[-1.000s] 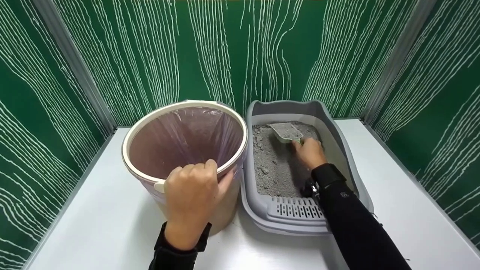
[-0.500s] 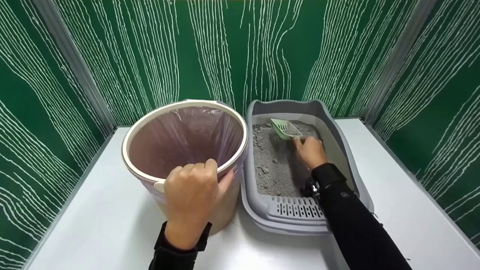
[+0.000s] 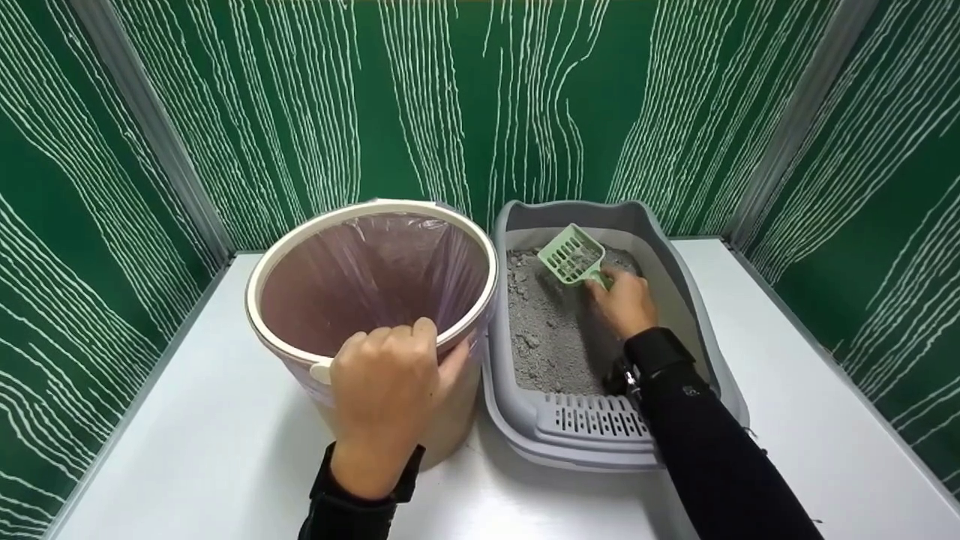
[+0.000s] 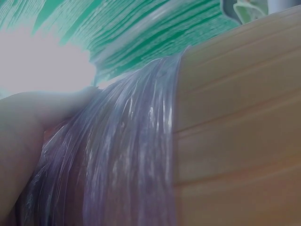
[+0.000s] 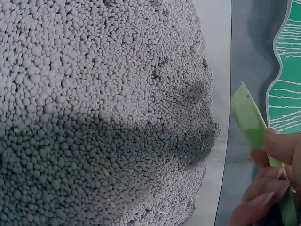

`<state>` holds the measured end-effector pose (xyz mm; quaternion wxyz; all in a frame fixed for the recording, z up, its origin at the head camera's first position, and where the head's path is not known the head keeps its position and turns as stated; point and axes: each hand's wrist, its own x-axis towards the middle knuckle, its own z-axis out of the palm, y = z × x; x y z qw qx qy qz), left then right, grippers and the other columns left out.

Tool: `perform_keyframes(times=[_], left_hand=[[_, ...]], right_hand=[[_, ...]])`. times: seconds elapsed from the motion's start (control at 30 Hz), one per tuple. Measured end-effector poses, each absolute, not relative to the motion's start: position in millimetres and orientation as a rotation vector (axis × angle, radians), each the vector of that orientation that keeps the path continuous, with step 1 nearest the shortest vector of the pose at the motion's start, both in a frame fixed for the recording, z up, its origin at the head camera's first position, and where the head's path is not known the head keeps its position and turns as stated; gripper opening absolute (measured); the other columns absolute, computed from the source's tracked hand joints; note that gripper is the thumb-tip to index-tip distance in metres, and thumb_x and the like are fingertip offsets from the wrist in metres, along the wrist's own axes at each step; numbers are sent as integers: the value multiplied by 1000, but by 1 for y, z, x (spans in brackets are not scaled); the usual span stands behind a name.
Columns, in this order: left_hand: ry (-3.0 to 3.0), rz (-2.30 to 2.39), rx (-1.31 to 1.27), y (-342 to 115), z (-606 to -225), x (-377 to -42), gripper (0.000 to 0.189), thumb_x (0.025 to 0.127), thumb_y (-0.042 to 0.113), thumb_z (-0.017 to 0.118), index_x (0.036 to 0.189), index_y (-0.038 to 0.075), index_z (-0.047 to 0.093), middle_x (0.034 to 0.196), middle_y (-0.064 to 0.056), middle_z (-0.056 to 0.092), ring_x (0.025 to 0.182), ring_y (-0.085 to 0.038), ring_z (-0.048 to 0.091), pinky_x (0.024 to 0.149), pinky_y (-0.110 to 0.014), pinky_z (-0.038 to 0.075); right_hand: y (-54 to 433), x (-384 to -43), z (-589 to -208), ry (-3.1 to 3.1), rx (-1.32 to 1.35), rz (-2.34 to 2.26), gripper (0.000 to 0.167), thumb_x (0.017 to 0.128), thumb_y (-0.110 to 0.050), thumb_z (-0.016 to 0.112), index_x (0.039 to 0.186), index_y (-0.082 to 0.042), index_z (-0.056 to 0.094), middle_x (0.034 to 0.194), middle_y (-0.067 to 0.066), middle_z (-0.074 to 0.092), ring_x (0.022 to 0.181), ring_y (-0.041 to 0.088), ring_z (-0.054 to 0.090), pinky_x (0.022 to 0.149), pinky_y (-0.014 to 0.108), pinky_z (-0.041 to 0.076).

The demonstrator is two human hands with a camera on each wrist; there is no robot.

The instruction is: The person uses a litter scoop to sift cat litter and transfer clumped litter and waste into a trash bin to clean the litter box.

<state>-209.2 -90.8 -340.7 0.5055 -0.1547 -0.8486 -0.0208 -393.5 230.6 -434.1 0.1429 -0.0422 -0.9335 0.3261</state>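
Observation:
My left hand (image 3: 386,379) grips the near rim of a round beige trash bin (image 3: 454,420), fingers over the edge and thumb outside. A thin purplish bag (image 3: 360,262) lines the bin and folds over its rim; the left wrist view shows this bag (image 4: 136,136) pulled down the outer wall. My right hand (image 3: 626,304) holds a green slotted litter scoop (image 3: 592,263) by its handle, over the far part of the grey litter box (image 3: 517,409). A few grey bits show in the scoop's slots. In the right wrist view, the scoop (image 5: 249,117) is tilted above the litter.
Grey granular litter (image 3: 551,352) fills the box floor, lumpier along its left side. The box stands right beside the bin on a white table (image 3: 195,442). Green panels (image 3: 480,112) with white wavy lines close off the back and both sides.
The scoop was covered with grey litter a second ago; now its green slots show, with only bits left. It has turned and tilted in my right hand. My left hand stays put.

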Motion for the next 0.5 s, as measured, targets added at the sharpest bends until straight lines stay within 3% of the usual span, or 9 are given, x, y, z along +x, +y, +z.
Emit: perform_keyframes(times=[0.3, 0.5], left_hand=[[-2063, -57, -377, -91, -341, -209, 58, 81, 48, 89, 59, 12, 50, 48, -2, 45, 40, -24, 50, 43, -35, 36], [-2073, -63, -379, -92, -340, -208, 58, 81, 48, 90, 59, 12, 50, 49, -1, 44, 40, -24, 49, 43, -35, 36]], right_hand=[[228, -391, -433, -2694, -116, 965, 42, 107, -27, 67, 139, 0, 67, 133, 28, 68, 118, 45, 67, 93, 57, 52], [228, -391, -430, -2745, -161, 992, 42, 112, -34, 57, 130, 1, 71, 128, 28, 69, 110, 44, 67, 87, 56, 50]])
